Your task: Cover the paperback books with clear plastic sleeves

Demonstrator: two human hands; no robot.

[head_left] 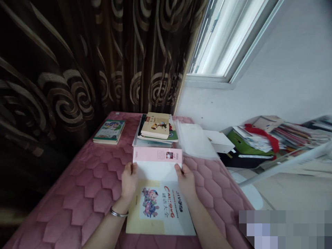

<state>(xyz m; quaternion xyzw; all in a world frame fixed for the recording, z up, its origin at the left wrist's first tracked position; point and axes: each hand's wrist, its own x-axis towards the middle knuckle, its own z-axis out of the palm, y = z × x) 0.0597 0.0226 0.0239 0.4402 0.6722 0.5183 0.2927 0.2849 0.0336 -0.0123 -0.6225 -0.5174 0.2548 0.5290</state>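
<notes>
In the head view, a children's book (153,207) with a yellow and white cover and a cartoon picture lies in front of me. A sheet with a white middle and a pink flap (151,154) extends from its far side. My left hand (129,180) grips the left edge of this part, thumb on top. On the opposite edge, my right hand (185,180) holds on in the same way, its thumb over the white area. The fingers under the sheet are hidden. Just beyond the flap is a stack of books (155,128) topped by a beige one.
Everything rests on a pink quilted mattress (98,193). Green-covered books (109,131) lie at its far left. Clear plastic sheets (195,138) and a white box (219,140) are right of the stack. Paper piles (298,135) fill a shelf farther right. Dark curtains (116,62) hang behind.
</notes>
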